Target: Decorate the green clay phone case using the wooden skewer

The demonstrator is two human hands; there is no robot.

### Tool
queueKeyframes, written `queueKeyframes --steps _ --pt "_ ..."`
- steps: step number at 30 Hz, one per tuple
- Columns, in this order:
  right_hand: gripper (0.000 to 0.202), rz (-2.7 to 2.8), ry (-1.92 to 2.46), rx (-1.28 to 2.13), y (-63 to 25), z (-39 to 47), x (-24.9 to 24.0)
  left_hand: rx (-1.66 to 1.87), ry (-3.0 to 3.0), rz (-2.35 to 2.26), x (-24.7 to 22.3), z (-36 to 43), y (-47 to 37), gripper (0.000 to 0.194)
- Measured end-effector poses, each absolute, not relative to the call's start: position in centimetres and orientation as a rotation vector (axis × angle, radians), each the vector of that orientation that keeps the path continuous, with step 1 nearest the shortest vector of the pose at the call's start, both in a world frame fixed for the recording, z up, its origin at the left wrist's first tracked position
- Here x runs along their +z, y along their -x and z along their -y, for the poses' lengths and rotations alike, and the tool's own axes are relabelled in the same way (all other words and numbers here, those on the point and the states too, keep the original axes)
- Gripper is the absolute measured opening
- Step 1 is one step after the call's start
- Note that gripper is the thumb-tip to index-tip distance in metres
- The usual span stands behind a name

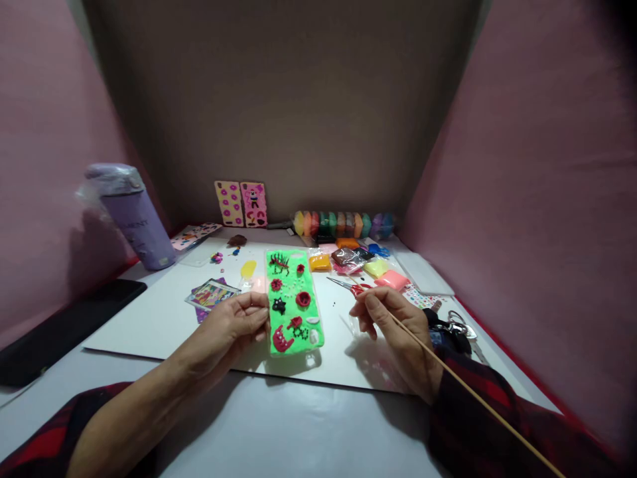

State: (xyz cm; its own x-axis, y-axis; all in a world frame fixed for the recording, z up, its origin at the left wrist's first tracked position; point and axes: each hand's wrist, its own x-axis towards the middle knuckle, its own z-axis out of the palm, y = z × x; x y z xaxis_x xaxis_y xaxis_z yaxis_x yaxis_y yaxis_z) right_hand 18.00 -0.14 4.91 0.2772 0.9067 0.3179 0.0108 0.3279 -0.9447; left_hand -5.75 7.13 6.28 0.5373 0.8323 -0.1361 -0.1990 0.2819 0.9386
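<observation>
The green case [292, 313] stands upright, decorated side to the viewer, between the two hands over the front part of the white board [137, 326]; whether its lower edge touches the board is hard to tell. The left hand [226, 325] pinches its left edge about halfway up, the thumb along the front rim and the fingers bent together at the side and behind. Red and black pieces dot the green face, clear of the fingertips.

The right hand [398, 325], well to the right of the case, pinches a thin stick [468, 387] between thumb and index finger; the other fingers curl below. The stick slants down past the wrist and sleeve.

Just beyond that hand lie scissors [339, 283], with clay packets [346, 259] farther back and keys [460, 328] to its right. Cards [212, 294] lie beyond the left hand. Two more cases [254, 206] stand at the back wall, left of a row of tubs [343, 224]. A purple bottle [139, 222] stands far left.
</observation>
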Motion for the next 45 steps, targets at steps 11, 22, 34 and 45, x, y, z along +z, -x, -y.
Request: queueKeyframes --steps 11,22,34,45 --pt "0.023 1.131 1.183 0.795 -18.3 0.0 4.9 0.548 -1.362 -0.92 6.6 -6.2 5.2 0.038" --pt "0.041 1.166 1.281 0.737 -19.2 -0.8 3.9 0.769 -1.468 -1.08 6.0 -5.7 5.2 0.033" --pt "0.044 1.212 1.358 0.872 -18.9 -0.8 3.9 0.89 -1.66 -1.098 6.5 -5.8 4.9 0.025" --pt "0.043 1.161 1.362 0.921 -18.6 -0.8 4.0 0.82 -2.095 -1.236 5.8 -5.8 5.5 0.021"
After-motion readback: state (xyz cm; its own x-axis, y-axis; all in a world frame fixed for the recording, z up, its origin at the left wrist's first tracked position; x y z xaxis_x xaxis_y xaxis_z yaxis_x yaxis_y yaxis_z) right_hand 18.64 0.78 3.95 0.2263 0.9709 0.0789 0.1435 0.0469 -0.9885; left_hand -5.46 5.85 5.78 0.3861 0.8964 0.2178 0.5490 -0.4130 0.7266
